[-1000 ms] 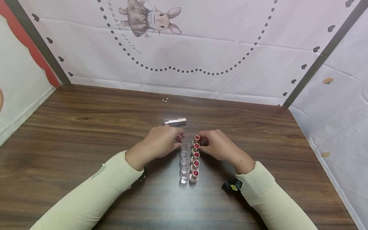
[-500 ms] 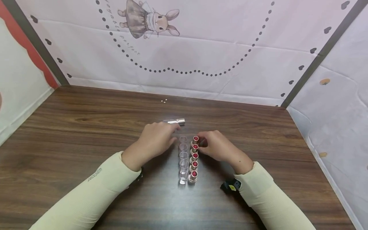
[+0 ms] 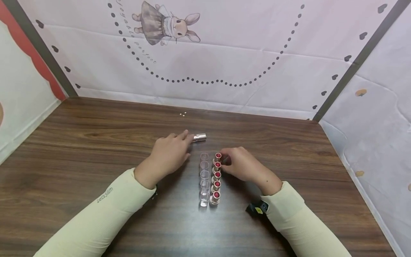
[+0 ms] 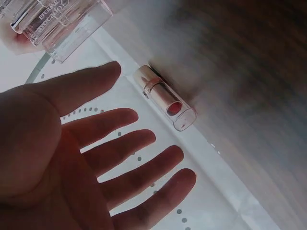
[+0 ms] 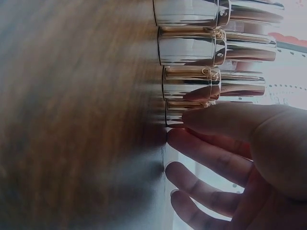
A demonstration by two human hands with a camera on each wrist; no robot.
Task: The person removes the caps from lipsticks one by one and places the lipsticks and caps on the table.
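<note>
My left hand (image 3: pixel 168 153) reaches over the tabletop with fingers extended, its fingertips at the left end of a lying lipstick (image 3: pixel 200 137). In the left wrist view that lipstick (image 4: pixel 165 96) wears a clear cap over a red tip, and the spread fingers hold nothing. A row of uncapped gold lipsticks (image 3: pixel 217 184) stands upright, red tips up. Beside it on the left runs a parallel row of clear caps (image 3: pixel 204 185). My right hand (image 3: pixel 242 164) pinches the farthest standing lipstick (image 5: pixel 175 112) near its base between thumb and forefinger, the far side partly hidden.
Several tiny white bits (image 3: pixel 183 114) lie near the back of the brown wooden table (image 3: pixel 273 139). A printed rabbit curtain (image 3: pixel 224 53) closes off the back, with more white cloth (image 3: pixel 369 142) at the right side.
My left hand has left the far end of the clear cap row, moving left and away to the lying lipstick, its fingers now extended. The right hand stays at the farthest standing lipstick.
</note>
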